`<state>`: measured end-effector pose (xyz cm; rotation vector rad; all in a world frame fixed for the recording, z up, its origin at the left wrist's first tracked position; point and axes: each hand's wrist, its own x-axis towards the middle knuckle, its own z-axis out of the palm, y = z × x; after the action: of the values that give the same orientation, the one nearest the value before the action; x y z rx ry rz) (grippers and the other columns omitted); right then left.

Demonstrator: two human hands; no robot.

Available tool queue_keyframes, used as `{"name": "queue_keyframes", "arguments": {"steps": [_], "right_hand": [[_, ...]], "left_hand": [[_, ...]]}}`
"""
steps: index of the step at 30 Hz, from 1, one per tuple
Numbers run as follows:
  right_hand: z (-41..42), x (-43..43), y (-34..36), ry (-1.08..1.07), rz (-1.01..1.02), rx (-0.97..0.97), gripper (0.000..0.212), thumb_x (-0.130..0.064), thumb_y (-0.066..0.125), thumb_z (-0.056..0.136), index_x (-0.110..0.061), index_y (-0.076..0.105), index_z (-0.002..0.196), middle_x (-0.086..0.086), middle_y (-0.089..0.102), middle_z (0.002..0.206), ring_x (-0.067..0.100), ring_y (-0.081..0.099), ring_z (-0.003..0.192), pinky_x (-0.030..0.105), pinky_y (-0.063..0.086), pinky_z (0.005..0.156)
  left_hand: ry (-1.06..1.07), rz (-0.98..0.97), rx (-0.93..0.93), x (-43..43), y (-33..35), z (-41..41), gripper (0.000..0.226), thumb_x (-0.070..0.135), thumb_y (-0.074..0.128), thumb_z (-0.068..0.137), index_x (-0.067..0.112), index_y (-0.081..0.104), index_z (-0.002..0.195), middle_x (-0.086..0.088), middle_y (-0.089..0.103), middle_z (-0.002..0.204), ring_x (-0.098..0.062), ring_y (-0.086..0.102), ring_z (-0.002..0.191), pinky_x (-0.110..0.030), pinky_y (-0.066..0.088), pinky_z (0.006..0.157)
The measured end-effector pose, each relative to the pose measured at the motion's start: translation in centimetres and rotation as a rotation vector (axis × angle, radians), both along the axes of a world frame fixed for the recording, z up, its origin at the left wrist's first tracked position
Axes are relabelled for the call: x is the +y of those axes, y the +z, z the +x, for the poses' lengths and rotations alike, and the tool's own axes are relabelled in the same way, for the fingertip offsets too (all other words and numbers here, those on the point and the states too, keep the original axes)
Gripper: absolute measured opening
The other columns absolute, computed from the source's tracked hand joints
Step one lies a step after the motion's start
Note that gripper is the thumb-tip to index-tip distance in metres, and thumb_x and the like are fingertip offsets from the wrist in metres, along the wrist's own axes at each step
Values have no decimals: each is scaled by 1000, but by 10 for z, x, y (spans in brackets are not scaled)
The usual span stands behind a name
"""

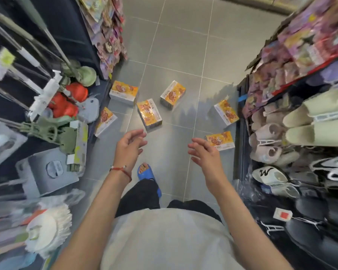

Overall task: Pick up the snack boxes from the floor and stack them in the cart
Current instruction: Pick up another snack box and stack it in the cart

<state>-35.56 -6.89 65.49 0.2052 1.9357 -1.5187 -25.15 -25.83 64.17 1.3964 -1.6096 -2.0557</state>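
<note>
Both hands hang empty over the grey tiled floor [176,172], fingers loosely apart: left hand [132,146], right hand [203,152]. The nearest yellow-and-orange cardboard snack box [149,115] lies flat at the left hand's 1 o'clock, its long axis roughly 12-to-6, and that hand is the closer one. A second matching box [220,141] sits at the right hand's 2 o'clock. Farther boxes [173,94] lie scattered beyond. No cart shows.
</note>
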Motion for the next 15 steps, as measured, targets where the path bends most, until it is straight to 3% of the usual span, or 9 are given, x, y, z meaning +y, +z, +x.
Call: {"name": "queue_keyframes", "arguments": {"steps": [6,15], "right_hand": [[-60,-89,13,48,30,15,16,-18,62,102,-26,69,113,4,73,116,18,71,107,33,56,97],[-180,-203,-13,210,56,-69,19,-21,65,100,-25,69,118,5,75,118,20,71,111,35,54,99]], "left_hand": [[-10,10,11,-98,7,-68,20,13,53,99,28,65,101,6,69,106,-18,65,102,-32,47,88],[168,64,-62,-199,-20,-139,18,15,52,100,26,64,105,3,69,113,-16,65,102,-27,47,82]]}}
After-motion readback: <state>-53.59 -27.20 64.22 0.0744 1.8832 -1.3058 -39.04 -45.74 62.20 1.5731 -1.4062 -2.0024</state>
